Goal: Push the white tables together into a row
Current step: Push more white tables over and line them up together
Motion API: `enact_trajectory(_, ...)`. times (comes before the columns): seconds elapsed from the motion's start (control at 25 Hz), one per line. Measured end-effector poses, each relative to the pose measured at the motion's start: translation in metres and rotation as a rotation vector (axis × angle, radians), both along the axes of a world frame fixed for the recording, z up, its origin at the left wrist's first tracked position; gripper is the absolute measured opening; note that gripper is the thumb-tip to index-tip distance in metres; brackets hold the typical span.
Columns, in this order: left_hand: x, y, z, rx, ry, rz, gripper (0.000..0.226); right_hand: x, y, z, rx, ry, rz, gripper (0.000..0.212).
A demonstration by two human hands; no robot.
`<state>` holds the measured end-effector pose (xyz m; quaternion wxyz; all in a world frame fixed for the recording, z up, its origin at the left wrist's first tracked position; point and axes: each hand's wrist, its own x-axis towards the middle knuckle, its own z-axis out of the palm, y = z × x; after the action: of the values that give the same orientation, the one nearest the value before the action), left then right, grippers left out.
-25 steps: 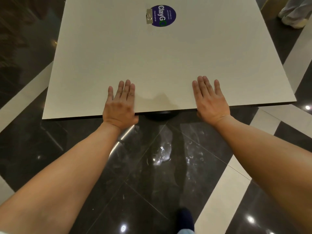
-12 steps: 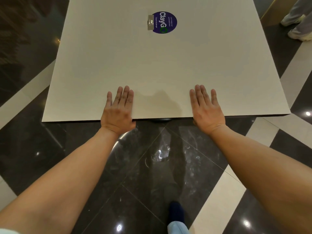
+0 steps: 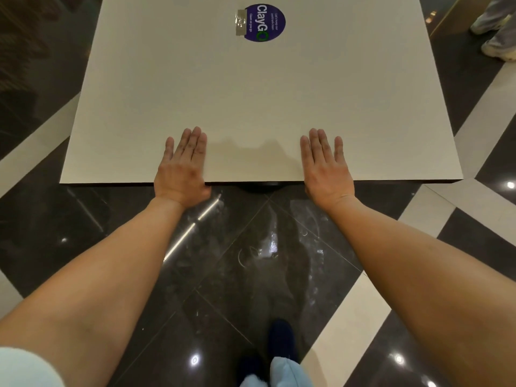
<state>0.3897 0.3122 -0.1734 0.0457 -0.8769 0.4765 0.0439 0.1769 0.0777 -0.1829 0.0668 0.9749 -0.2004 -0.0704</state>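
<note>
Left hand (image 3: 181, 169) and right hand (image 3: 325, 167) lie flat — fingers straight — on the white table (image 3: 251, 93) near edge.

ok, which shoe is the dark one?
The navy shoe at bottom centre, above the light-blue trouser leg; the shoes at top right are pale grey.

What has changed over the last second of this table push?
The white table has swung slightly: its near edge, slanted before, now lies level across the view, and the dark shoe has stepped forward. The left hand and right hand stay flat on the near edge, fingers straight; the sticker is unmoved on the top.
</note>
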Motion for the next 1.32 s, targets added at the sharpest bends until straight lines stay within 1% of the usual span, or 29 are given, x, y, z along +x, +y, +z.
enact_trajectory(0.16,0.001,0.000,0.000,-0.009,0.032,0.001,0.112,0.001,0.000,0.001,0.023,0.013,0.004,0.074)
enact_trajectory(0.28,0.003,0.000,0.000,0.006,0.044,-0.009,0.111,0.002,0.000,0.003,0.047,0.028,0.003,0.078)
enact_trajectory(0.44,0.003,-0.003,0.001,0.047,0.048,0.023,0.118,0.002,-0.003,0.005,0.061,0.072,0.006,0.090)
enact_trajectory(0.56,0.002,-0.004,0.000,0.112,0.051,0.064,0.130,0.002,-0.004,0.005,0.109,0.122,-0.011,0.101)
enact_trajectory(0.68,-0.009,-0.012,0.007,0.175,0.080,0.120,0.136,0.004,-0.005,0.016,0.197,0.180,-0.028,0.109)
enact_trajectory(0.76,-0.021,-0.028,0.014,0.245,0.109,0.207,0.137,0.003,-0.007,0.027,0.267,0.214,-0.019,0.116)
enact_trajectory(0.84,-0.035,-0.049,0.020,0.285,0.167,0.258,0.140,0.001,-0.014,0.037,0.344,0.220,0.011,0.113)
enact_trajectory(0.92,-0.048,-0.072,0.029,0.292,0.242,0.224,0.140,-0.001,-0.026,0.048,0.432,0.231,0.058,0.106)
enact_trajectory(1.04,-0.074,-0.112,0.047,0.297,0.348,0.075,0.129,-0.008,-0.054,0.071,0.524,0.247,0.068,0.095)
enact_trajectory(1.2,-0.110,-0.176,0.072,0.355,0.589,0.000,0.112,-0.025,-0.100,0.102,0.520,0.318,0.063,0.091)
enact_trajectory(1.32,-0.134,-0.222,0.085,0.338,0.620,-0.009,0.090,-0.045,-0.139,0.117,0.480,0.345,0.056,0.090)
